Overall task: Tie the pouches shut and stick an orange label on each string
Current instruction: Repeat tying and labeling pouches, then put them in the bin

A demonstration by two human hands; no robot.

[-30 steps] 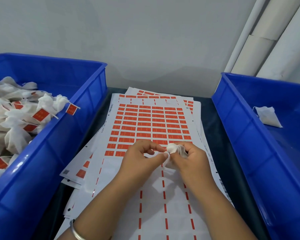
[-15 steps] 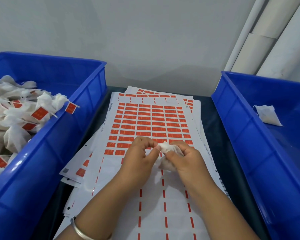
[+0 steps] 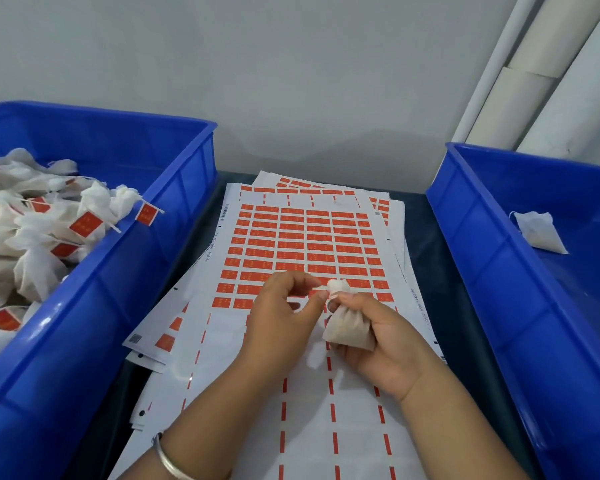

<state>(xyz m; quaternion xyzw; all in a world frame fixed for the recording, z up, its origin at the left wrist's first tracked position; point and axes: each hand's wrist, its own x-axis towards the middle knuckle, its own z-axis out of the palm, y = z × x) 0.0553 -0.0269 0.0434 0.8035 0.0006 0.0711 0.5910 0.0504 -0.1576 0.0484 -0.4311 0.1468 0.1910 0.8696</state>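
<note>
- The right hand (image 3: 378,336) is wrapped round the body of a small white pouch (image 3: 349,329), holding it upright above the label sheets, its gathered neck poking out at the top.
- The left hand (image 3: 281,317) sits just beside it, thumb and forefinger pinching the string (image 3: 321,288) that runs out sideways from the pouch's neck.
- Judging by the bunched neck and taut string, the step in hand is the tying: the closure looks drawn in, but no label is on this string yet.
- The next move likely calls for freeing the left hand to peel one orange label (image 3: 290,257) off the top sheet (image 3: 222,317), which lies right under both hands, then folding it round the string.
- To the left, a blue bin (image 3: 174,216) is heaped with tied pouches (image 3: 42,244) already carrying orange labels.
- To the right, a second blue bin (image 3: 465,244) holds one flat, untied pouch (image 3: 539,232), well apart from the hands.
</note>
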